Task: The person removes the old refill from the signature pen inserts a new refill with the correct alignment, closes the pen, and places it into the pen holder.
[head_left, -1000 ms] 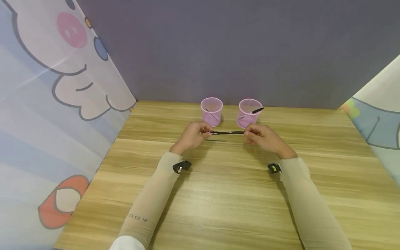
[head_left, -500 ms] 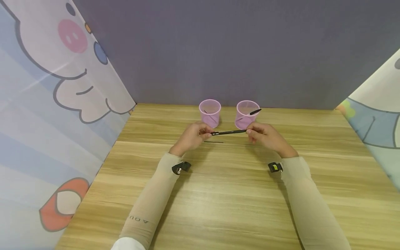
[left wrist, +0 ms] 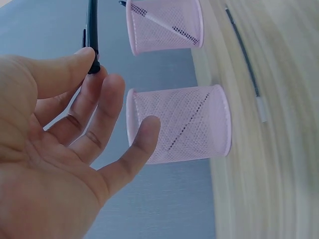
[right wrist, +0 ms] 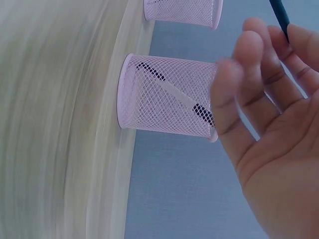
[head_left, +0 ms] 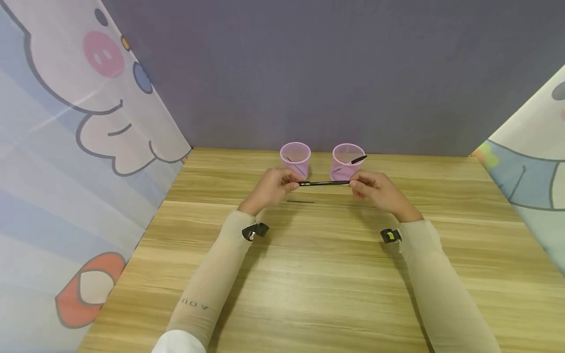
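A black pen (head_left: 324, 183) is stretched level between both hands above the table. My left hand (head_left: 272, 189) pinches its clip end between thumb and fingers; in the left wrist view the little finger sticks out. At the opposite end, my right hand (head_left: 378, 192) pinches the pen's tip end with thumb and forefinger. Below the pen a thin dark pen refill (left wrist: 244, 55) with a pale end lies on the table. Behind the hands stand two pink mesh cups: the left cup (left wrist: 179, 124) holds a thin dark stick, the right cup (right wrist: 169, 94) a white pen with black ends.
The wooden table (head_left: 300, 274) runs back to a grey panel (head_left: 326, 73). A cartoon-printed sheet (head_left: 53, 171) borders the left side, and another printed sheet (head_left: 538, 186) stands at the right. Both cups sit close to the panel.
The pen has risen slightly and levelled after a brief tilt, both hands keeping hold of its ends. The head view has shifted a little. Cups and refill stay put.
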{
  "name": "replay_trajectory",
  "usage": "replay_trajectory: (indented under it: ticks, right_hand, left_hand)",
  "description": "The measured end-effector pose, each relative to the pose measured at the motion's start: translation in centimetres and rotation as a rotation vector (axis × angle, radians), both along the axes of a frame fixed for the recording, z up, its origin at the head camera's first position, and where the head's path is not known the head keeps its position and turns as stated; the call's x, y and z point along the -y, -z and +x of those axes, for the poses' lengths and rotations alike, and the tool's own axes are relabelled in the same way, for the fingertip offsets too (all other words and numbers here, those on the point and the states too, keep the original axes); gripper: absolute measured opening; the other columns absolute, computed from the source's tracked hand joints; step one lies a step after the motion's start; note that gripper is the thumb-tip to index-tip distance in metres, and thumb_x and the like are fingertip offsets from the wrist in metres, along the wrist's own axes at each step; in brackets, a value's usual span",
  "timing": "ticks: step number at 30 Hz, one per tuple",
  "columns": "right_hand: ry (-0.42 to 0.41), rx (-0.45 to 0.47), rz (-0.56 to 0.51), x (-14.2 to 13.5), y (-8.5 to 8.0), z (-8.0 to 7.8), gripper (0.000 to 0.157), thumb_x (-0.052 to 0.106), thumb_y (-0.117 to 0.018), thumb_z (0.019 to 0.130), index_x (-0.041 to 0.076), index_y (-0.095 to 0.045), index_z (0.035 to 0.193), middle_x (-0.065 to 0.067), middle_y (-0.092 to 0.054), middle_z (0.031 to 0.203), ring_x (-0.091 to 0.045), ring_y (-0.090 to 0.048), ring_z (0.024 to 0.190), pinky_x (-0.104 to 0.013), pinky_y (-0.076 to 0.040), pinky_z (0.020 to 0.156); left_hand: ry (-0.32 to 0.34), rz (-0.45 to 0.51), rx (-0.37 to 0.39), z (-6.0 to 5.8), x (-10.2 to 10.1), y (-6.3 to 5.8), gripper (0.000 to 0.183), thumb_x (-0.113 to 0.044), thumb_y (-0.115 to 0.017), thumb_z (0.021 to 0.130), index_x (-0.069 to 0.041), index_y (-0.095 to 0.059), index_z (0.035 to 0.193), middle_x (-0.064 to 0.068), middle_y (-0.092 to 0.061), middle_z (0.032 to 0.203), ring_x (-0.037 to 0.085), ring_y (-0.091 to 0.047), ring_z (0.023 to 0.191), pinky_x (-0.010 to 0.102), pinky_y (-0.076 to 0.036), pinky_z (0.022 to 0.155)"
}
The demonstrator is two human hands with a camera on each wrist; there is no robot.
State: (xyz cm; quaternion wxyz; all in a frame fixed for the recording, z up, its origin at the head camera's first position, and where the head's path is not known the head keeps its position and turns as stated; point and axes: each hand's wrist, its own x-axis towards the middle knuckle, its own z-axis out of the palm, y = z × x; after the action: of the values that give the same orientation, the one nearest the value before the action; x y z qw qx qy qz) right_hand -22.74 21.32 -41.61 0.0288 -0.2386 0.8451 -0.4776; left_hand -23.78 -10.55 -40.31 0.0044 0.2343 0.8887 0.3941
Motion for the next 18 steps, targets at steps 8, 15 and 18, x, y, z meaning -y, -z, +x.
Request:
replay_trajectory:
  ticks: [8,15,18]
  right_hand:
    - [0.014,-0.025,-0.040,-0.2,-0.5,0.1,0.016,0.015,-0.056,0.105,0.006,-0.065,0.096,-0.018,-0.063,0.079,-0.021,-0.057,0.065,-0.027,-0.045,0.055]
    - [0.021,-0.045,-0.072,-0.3,-0.8,0.1,0.016,0.014,-0.056,0.105,0.005,-0.065,0.095,-0.016,-0.062,0.078,-0.019,-0.056,0.064,-0.027,-0.043,0.053]
    - [0.037,-0.060,-0.075,-0.6,-1.0,0.2,0.016,0.013,-0.056,0.105,0.005,-0.065,0.095,-0.015,-0.062,0.079,-0.020,-0.056,0.064,-0.028,-0.045,0.054]
  left_hand:
    - [0.014,0.003,-0.032,-0.5,-0.2,-0.9,0.012,-0.008,-0.070,0.096,-0.008,-0.076,0.107,0.008,-0.073,0.101,0.022,-0.068,0.093,0.035,-0.058,0.086]
    - [-0.008,0.008,-0.024,-0.5,0.0,-1.4,0.009,-0.012,-0.071,0.096,-0.008,-0.076,0.103,0.006,-0.073,0.104,0.021,-0.068,0.093,0.036,-0.058,0.085]
    - [-0.017,0.006,-0.026,-0.6,0.1,-1.4,0.010,-0.013,-0.069,0.098,-0.008,-0.076,0.103,0.007,-0.073,0.104,0.021,-0.068,0.095,0.036,-0.058,0.086]
